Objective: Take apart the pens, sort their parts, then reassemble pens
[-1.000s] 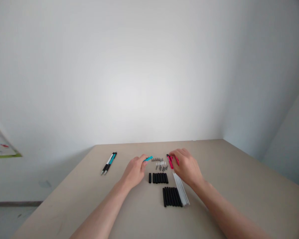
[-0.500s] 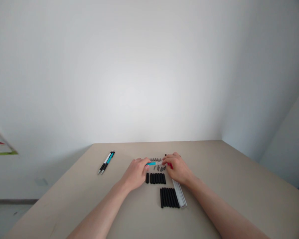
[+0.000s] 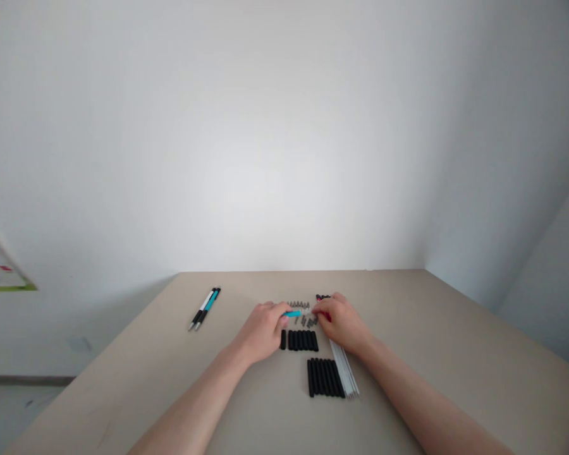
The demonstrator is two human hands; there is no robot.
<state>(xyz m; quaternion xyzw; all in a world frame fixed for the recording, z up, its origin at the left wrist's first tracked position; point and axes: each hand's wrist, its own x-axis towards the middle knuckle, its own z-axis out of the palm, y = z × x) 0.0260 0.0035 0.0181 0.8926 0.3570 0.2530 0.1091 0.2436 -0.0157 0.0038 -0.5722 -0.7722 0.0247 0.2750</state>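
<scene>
Toward the worktop (image 3: 251,285)'s far edge, the left hand (image 3: 264,330) pinches a blue pen barrel (image 3: 293,313), probably light, stiff, slick, best gripped mid-length; the right hand (image 3: 339,321)'s hold I cannot tell.

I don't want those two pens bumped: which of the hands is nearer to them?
Left: the left hand sits to the right of the two pens, apart from them; the right hand is farther right.

We are finding no readable text, label, brand or number anywhere. On the poster (image 3: 0,270) at the left edge we are seeing only coloured shapes, and on the two pens (image 3: 207,308) we are making out no lettering.
</scene>
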